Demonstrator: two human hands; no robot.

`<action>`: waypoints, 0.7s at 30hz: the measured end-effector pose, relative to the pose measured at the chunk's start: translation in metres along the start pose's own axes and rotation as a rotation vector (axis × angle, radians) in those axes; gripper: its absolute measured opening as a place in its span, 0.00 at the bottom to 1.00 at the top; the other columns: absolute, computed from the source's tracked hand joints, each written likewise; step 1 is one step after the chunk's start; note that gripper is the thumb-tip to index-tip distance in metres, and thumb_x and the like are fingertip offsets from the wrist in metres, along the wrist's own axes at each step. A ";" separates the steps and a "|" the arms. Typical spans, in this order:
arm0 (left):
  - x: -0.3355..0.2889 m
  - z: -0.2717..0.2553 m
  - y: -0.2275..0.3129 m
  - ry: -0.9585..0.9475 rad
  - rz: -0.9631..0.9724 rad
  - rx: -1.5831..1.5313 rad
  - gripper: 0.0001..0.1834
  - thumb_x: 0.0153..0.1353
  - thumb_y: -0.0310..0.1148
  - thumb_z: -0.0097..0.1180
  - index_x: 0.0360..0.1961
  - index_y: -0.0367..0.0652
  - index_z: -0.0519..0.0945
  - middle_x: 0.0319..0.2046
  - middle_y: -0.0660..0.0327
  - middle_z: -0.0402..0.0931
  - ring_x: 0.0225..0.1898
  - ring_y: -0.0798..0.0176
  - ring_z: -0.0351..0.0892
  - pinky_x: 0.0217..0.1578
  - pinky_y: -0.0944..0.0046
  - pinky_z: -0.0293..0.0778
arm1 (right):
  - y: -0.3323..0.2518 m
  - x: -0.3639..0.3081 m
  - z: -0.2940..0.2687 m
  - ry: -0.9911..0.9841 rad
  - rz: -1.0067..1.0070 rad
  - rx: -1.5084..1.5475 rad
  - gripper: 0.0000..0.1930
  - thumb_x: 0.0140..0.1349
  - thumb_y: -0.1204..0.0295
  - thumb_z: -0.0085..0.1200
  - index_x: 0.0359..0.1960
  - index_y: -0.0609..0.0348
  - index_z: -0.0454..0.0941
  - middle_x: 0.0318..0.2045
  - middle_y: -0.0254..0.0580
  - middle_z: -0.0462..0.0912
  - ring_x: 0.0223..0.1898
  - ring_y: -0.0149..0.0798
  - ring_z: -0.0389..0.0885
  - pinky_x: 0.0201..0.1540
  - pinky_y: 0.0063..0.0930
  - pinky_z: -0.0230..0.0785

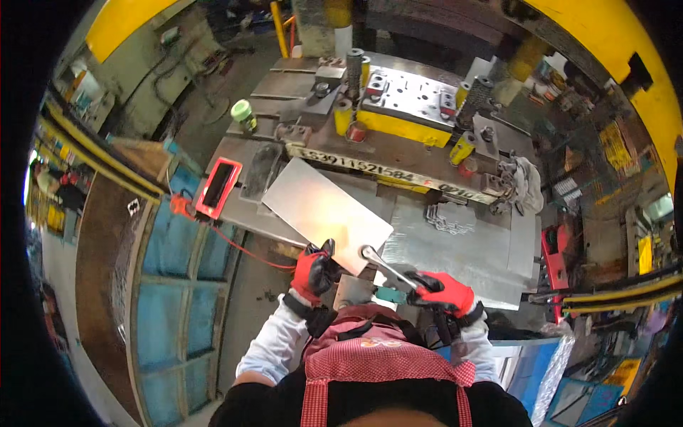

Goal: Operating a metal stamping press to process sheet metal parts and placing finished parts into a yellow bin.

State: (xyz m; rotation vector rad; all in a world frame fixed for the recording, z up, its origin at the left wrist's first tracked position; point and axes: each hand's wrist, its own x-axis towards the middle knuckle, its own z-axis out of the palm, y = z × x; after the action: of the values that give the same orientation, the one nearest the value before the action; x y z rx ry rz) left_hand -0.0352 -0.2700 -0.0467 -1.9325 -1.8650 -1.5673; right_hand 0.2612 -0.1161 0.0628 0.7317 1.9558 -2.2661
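Head view: left hand (313,274) is pinching the metal sheet's (320,210) near edge, right hand (445,292) wrapped round a round-headed tool (388,267) at its corner. Sheet's angled in front of the die (405,127). Can't tell if that head's actually stuck on; weak contact could let the sheet slip. Count: one sheet, one tool, one die, two hands.

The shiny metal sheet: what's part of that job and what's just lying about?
In the job:
- metal sheet
- left hand, holding its edge
- rod tool, in right hand
- yellow-sided die, probably

Seems just lying about:
- green-capped bottle
- crumpled grey cloth
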 end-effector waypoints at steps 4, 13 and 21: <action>0.112 0.005 0.044 -0.075 -0.953 -1.094 0.18 0.55 0.34 0.57 0.43 0.32 0.73 0.36 0.57 0.77 0.33 0.68 0.77 0.36 0.66 0.73 | 0.011 -0.025 0.002 0.100 -0.160 0.078 0.28 0.50 0.73 0.56 0.55 0.63 0.65 0.29 0.31 0.74 0.27 0.23 0.68 0.32 0.18 0.64; 0.277 0.110 -0.071 -0.444 -0.532 -1.143 0.10 0.60 0.34 0.46 0.32 0.39 0.76 0.25 0.63 0.73 0.28 0.69 0.70 0.33 0.68 0.68 | -0.045 0.024 -0.018 0.409 -0.235 0.380 0.20 0.57 0.70 0.53 0.52 0.58 0.66 0.25 0.32 0.73 0.19 0.23 0.67 0.19 0.18 0.59; 0.270 0.112 -0.066 -0.337 -0.802 -1.429 0.18 0.62 0.39 0.47 0.50 0.41 0.71 0.40 0.62 0.76 0.33 0.66 0.77 0.35 0.65 0.75 | -0.062 0.037 -0.041 0.327 -0.245 0.394 0.20 0.58 0.67 0.53 0.52 0.57 0.66 0.23 0.29 0.71 0.19 0.22 0.66 0.20 0.18 0.58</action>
State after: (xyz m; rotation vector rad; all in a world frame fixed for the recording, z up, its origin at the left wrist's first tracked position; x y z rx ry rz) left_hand -0.0795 0.0154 0.0342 -1.7367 -1.8401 -3.7963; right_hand 0.2200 -0.0561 0.1018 1.0030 1.8198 -2.8921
